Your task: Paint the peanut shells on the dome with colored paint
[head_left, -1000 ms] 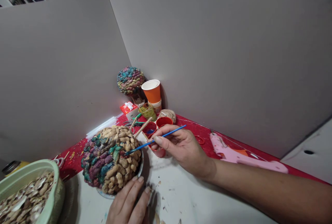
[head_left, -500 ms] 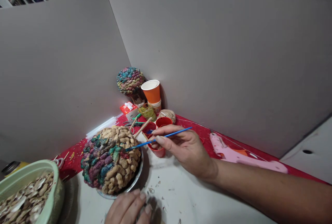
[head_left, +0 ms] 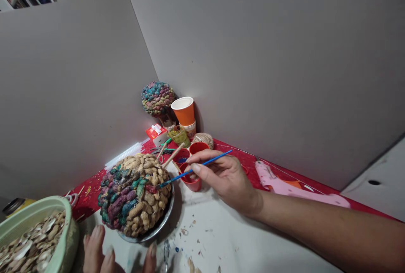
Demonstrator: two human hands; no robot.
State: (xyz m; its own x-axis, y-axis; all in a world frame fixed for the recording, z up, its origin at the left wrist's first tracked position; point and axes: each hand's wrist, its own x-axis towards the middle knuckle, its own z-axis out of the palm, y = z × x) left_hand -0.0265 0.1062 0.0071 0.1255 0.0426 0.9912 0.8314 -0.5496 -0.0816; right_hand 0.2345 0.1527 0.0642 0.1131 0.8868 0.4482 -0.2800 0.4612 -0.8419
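My right hand (head_left: 226, 180) pinches a blue paintbrush (head_left: 198, 168), its tip touching the right side of a dome (head_left: 139, 193) covered in peanut shells. Green, purple, blue and red paint colours the dome's left and middle; the other shells are bare tan. The dome sits in a shallow metal bowl (head_left: 164, 223). Red paint cups (head_left: 191, 183) stand just behind my right hand, one with blue paint inside. At the bottom edge, my left hand (head_left: 110, 256) is partly in view with its fingers apart, in front of the bowl and holding nothing.
A green basket (head_left: 68, 222) of shells stands at the left. Behind are a finished-looking painted shell dome (head_left: 158, 98), an orange paper cup (head_left: 183, 112), twine (head_left: 203, 139) and clear sticks (head_left: 125, 156). A pink glue gun (head_left: 297, 190) lies at the right.
My left hand has shifted left and spread its fingers, uncovering a blue spot and shell bits on the table. The brush tip has moved slightly right across the dome.
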